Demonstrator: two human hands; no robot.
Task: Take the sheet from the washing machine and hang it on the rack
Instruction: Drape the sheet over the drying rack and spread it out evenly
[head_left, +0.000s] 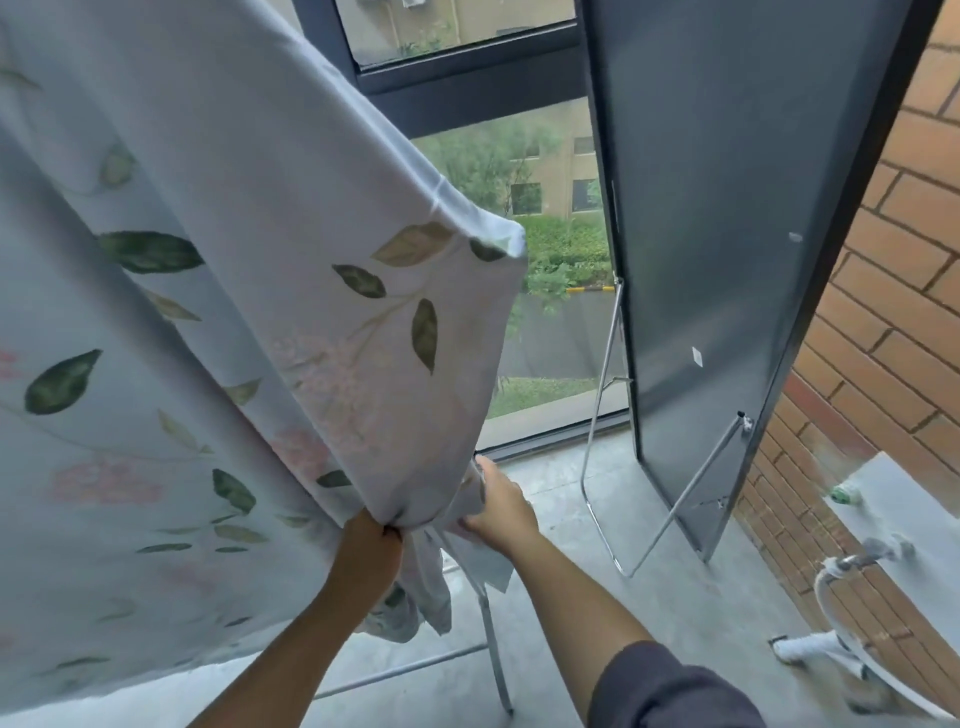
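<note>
From the head camera, the pale blue, leaf-and-flower-printed cotton sheet (234, 312) is out of the machine and draped high over the silver tubular metal rack (491, 639), falling in a broad curtain at the left of the frame. The left hand (371, 540) has its fingers curled tight round a bunched lower corner. Just beside it, the right hand (501, 512) pinches a loose fold of the same edge between thumb and fingers. The step looks like the hanging itself, near its end: spreading and evening the cloth. The next move probably calls for pulling the gathered corner apart so the hem hangs flat, clear of the grey concrete floor (597, 597). A dark grey flat panel (727, 208) leans nearby against the red brick wall (883, 312).
</note>
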